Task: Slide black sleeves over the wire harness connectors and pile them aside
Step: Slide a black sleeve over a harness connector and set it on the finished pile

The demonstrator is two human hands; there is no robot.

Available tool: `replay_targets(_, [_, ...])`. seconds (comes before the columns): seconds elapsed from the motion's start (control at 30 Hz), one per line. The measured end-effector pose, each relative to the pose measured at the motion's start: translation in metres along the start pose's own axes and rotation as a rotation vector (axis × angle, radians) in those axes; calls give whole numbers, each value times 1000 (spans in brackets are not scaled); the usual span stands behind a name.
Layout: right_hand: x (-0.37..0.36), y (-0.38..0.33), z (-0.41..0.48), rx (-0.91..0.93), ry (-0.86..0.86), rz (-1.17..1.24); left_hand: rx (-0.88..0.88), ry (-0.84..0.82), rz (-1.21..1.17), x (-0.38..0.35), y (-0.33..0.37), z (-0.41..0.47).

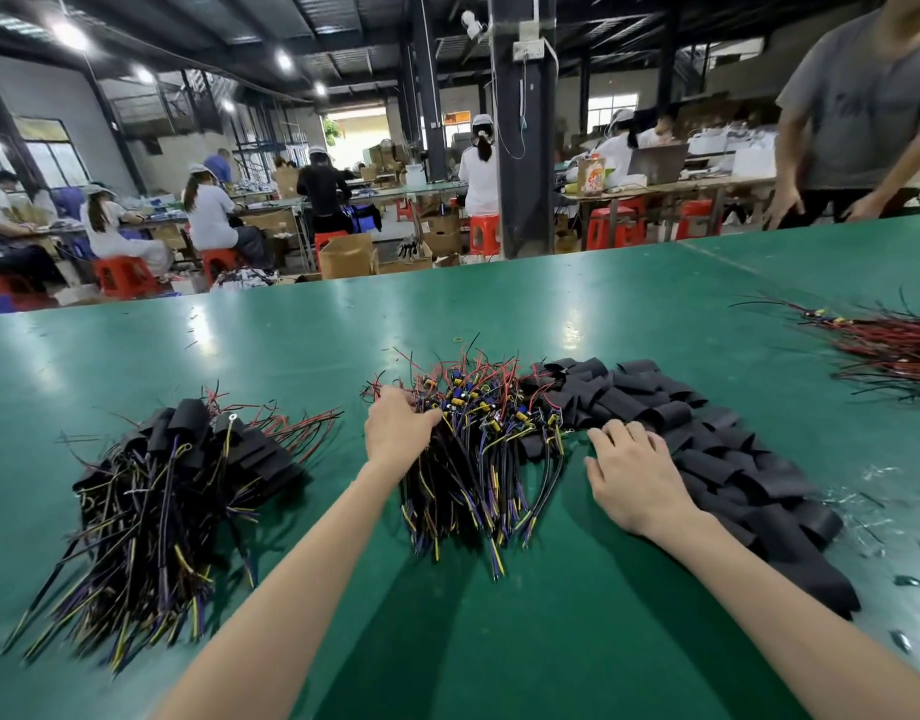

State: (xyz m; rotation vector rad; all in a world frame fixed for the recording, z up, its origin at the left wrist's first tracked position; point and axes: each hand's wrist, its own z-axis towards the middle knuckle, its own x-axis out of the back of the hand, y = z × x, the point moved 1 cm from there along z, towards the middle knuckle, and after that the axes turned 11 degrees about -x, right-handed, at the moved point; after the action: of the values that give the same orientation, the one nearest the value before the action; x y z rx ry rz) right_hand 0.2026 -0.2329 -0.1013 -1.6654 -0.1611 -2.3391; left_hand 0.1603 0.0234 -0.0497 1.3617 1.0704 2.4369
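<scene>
Fingers of the left hand (400,428) curl down into the connector end of the unsleeved harness pile (468,475). Their tips are buried among the wires, so whether 1 harness is pinched cannot be told. The right hand (634,475) lies palm down, fingers spread and only lightly bent, resting on the near-left edge of the black sleeves (723,449). No sleeve shows between finger and thumb.

The harnesses lie in the middle of the green table (499,641), between the 2 hands. Thin red leads fan away from the person, small blue and yellow connectors (473,397) bunch in a band at the far part, and thicker black, yellow and blue cables trail toward the person. The sleeves spread in an overlapping heap just to the right, touching the harness pile's edge. Well to the left sits the finished pile (177,485), with sleeves over its far ends.

Each harness looks light and limp, and the leads seem likely to tangle (a tug on 1 may drag its neighbours). The stiffer connector body is therefore probably a better place to take hold than a loose wire. The sleeves look soft, flattened and thin-walled, and each probably needs pinching at its edges to open its mouth before it slides on.

Farther out, a bundle of red wires (894,350) lies at the right edge, and another person in a grey shirt (863,106) stands at the table's far side.
</scene>
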Motion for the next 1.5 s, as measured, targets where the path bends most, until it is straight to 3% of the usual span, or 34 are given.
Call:
replay_targets(0.17, [2, 0, -1, 35, -23, 5, 67, -53, -447, 18, 19, 6])
replay_targets(0.3, [4, -1, -1, 66, -55, -30, -88, 17, -401, 46, 31, 4])
replay_targets(0.43, [5, -7, -3, 56, -42, -42, -58, -192, -535, 54, 43, -9])
replay_targets(0.53, [5, -7, -5, 20, -20, -7, -46, -181, -674, 55, 49, -12])
replay_targets(0.6, [4, -6, -6, 21, -6, 37, -115, -127, -582, 54, 51, -9])
replay_targets(0.7, [4, -6, -6, 17, 23, 98, -311, -62, -263, 48, 55, -9])
replay_targets(0.8, [4, -6, -6, 6, 38, 143, -461, 158, -50, 48, 54, -13])
replay_targets(0.87, [4, -5, -6, 3, 41, 157, -619, 195, 115, 46, 55, -16])
replay_targets(0.93, [4, -5, -5, -2, 38, 167, -736, 210, 161, 45, 57, -17])
replay_targets(1.03, [4, -5, -6, -1, 32, 176, -756, 402, 105, 56, 67, -18])
replay_targets(1.1, [5, -5, -6, -9, 24, 173, -859, 399, 188, 56, 74, -18])
replay_targets(1.17, [6, -5, -7, -14, 21, 189, -825, 444, 138, 62, 75, -17])
replay_targets(1.27, [9, -6, -8, -7, 16, 257, -639, 533, -82, 78, 71, -12])
replay_targets(1.4, [15, -8, -10, 52, 37, 370, -603, 341, -187, 84, 51, -32])
replay_targets(1.5, [19, -11, -13, 90, 47, 418, -531, 202, -135, 81, 22, -57])
